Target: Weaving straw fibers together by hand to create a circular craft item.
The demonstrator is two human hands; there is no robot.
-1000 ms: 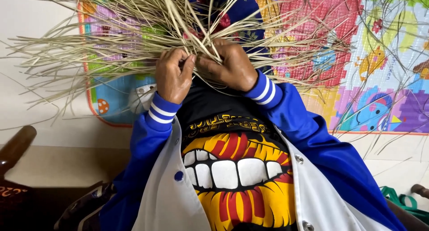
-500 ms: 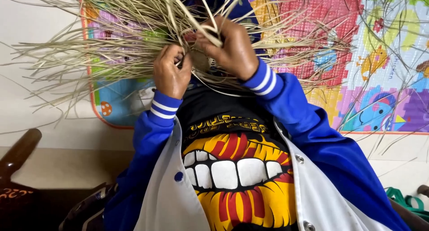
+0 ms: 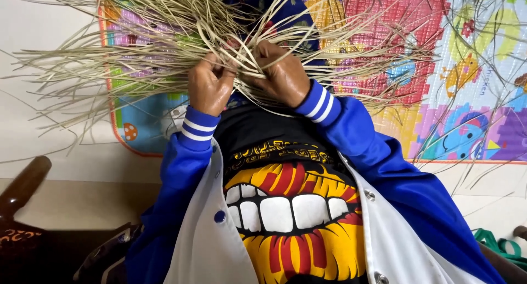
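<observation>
A big bundle of pale dry straw strands fans out to the left and right above my chest. My left hand is closed on strands near the middle of the bundle. Right beside it, my right hand grips other strands, with a few looping over its fingers. The two hands nearly touch. Both wrists wear blue cuffs with white stripes. What lies under the hands is hidden by the straw.
A colourful foam play mat covers the floor behind the straw. White floor lies to the left. A dark wooden piece sits at lower left, and green straps at lower right.
My right hand rose with its strands half a second ago and has come back down beside the left hand. The left hand stayed nearly in place.
</observation>
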